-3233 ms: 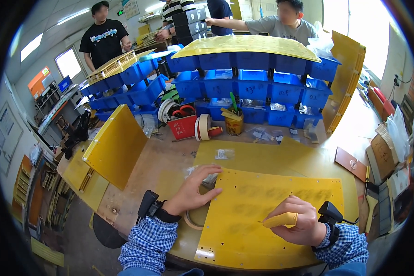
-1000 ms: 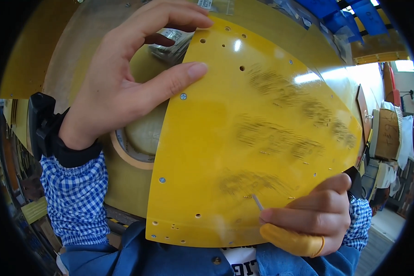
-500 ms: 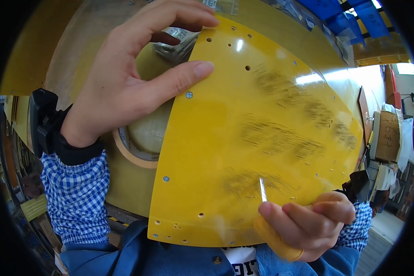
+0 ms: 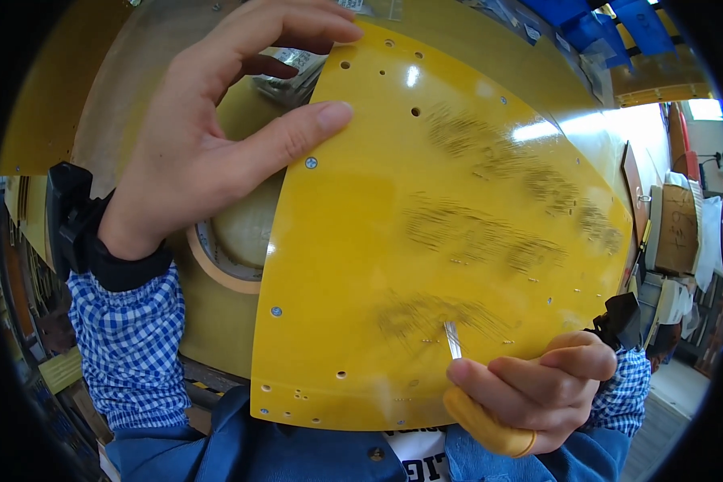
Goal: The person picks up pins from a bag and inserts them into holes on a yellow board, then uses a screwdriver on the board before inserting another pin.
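- The left hand (image 4: 193, 136) is open, thumb and fingers spread in a wide arch; the thumb tip lies on the board (image 4: 329, 249) just inside its left edge, and a fingertip meets the far left corner.
- The right hand (image 4: 538, 394) is closed, fingers curled, pinching a thin shiny tool (image 4: 453, 341) over the near part of the board; one digit wears a yellow finger sleeve (image 4: 486, 426).
- The board lies along the near side of the table (image 4: 124, 104), its near edge in front of the jacket (image 4: 313, 450).
- The tool's lower end is hidden in the grip; whether its tip touches the board, I cannot tell.
- Dark clusters (image 4: 478, 233) of hair-thin strokes cover the board's middle and right side, too fine to make out singly.
- The tape roll (image 4: 221, 269) shows only in part, beside the board's left edge; the clear bag (image 4: 297, 76) near the far left corner is partly covered by the left hand.
- Blue bins (image 4: 643, 36) are cut off past the table's far right side.
- The left forearm rises from the near left, wrist strapped, hand angled inward; the right wrist comes in from the near right, knuckles up.
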Available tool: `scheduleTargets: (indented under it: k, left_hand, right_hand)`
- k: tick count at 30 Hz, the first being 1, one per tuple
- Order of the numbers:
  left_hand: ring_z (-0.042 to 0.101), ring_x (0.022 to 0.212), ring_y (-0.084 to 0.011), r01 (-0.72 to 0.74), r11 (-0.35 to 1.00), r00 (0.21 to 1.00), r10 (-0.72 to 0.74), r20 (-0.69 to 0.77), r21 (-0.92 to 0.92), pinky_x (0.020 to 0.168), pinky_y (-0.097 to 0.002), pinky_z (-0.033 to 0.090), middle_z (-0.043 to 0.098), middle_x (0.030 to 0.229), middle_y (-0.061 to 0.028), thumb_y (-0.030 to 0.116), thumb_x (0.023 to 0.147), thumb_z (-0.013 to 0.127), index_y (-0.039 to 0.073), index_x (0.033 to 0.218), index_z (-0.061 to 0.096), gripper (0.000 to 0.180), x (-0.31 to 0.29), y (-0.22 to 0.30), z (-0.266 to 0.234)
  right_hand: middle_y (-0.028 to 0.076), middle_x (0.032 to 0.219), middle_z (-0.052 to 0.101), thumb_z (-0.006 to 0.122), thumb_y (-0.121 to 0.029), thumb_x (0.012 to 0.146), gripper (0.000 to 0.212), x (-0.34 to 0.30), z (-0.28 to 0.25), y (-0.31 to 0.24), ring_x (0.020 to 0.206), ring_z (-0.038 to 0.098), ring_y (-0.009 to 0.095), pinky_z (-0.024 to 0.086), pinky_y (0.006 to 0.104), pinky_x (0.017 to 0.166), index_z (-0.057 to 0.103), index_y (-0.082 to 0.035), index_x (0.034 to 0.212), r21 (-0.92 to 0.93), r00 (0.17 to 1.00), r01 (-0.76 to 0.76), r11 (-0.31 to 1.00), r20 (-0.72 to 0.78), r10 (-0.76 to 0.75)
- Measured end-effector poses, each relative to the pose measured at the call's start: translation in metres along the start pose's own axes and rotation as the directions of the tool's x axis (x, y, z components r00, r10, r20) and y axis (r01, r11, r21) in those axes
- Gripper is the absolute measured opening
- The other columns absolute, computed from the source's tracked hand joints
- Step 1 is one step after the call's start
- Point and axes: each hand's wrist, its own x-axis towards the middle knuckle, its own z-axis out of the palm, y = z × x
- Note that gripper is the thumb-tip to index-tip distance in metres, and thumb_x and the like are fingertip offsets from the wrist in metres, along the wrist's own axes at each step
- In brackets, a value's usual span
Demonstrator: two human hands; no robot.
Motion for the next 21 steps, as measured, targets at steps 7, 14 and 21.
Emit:
scheduleTargets:
  k: [7, 14, 21]
  left_hand:
    - [0.052, 0.124, -0.0212, -0.006, 1.000, 1.000, 0.006, 0.012, 0.010, 0.098, -0.0337, 0.043, 0.050, 0.139, -0.0113, 0.015, 0.088, 0.064, 0.004, 0.128, 0.057, 0.042, 0.000, -0.003, -0.002]
    - [0.052, 0.124, -0.0214, -0.018, 1.000, 1.000, 0.018, 0.015, 0.020, 0.098, -0.0335, 0.043, 0.050, 0.138, -0.0116, 0.015, 0.088, 0.064, 0.004, 0.128, 0.057, 0.042, 0.000, -0.004, -0.002]
    - [0.052, 0.124, -0.0216, -0.008, 1.000, 1.000, 0.008, 0.002, 0.002, 0.098, -0.0338, 0.043, 0.049, 0.139, -0.0119, 0.015, 0.088, 0.063, 0.004, 0.128, 0.056, 0.042, 0.001, -0.002, -0.001]
  right_hand:
    - [-0.008, 0.095, 0.073, 0.068, -0.020, 0.073, 0.008, 0.001, 0.010, -0.007, 0.076, 0.054, 0.003, 0.029, 0.0286, 0.079, 0.069, -0.020, 0.081, -0.109, 0.994, -0.066, 0.992, -0.093, 0.056]
    - [-0.003, 0.093, 0.074, 0.067, -0.014, 0.070, 0.014, 0.010, -0.001, 0.001, 0.069, 0.054, 0.006, 0.029, 0.0307, 0.073, 0.072, -0.013, 0.083, 0.326, 0.959, -0.237, 0.915, -0.074, 0.275]
    - [-0.003, 0.095, 0.073, 0.065, -0.018, 0.079, 0.009, 0.004, -0.008, 0.002, 0.070, 0.055, 0.006, 0.028, 0.0309, 0.078, 0.071, -0.015, 0.086, 0.204, 0.974, -0.213, 0.956, -0.026, 0.223]
